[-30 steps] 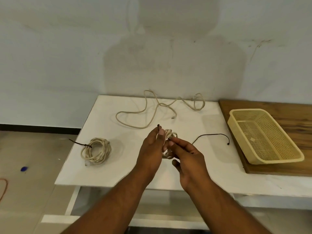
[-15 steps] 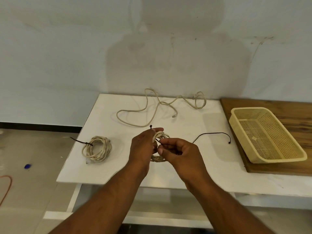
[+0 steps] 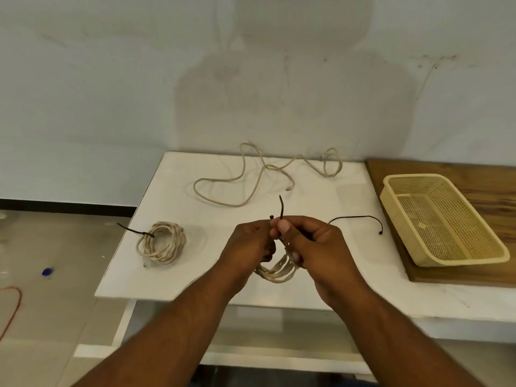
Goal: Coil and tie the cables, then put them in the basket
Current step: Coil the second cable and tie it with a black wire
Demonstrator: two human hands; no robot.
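My left hand [image 3: 248, 244] and my right hand [image 3: 315, 247] meet above the white table's front middle, both closed on a small beige cable coil [image 3: 276, 270] that hangs below them. A black tie [image 3: 281, 208] sticks up from between my fingertips, pinched by my right thumb and finger. A second beige coil [image 3: 162, 243], bound with a black tie, lies at the front left. A loose beige cable [image 3: 251, 180] sprawls along the back. The yellow mesh basket [image 3: 405, 236] sits at the right with nothing in it.
Another loose black tie [image 3: 354, 219] lies between my hands and the basket. The basket rests on a wooden board [image 3: 474, 180] at the table's right end. A wall [image 3: 251, 79] runs directly behind the white table [image 3: 173, 191]. An orange cord [image 3: 11, 308] lies on the floor at the left.
My hands have closed together over the coil. The black tie's free end now stands higher above my fingers, and my right hand has shifted up to pinch it.
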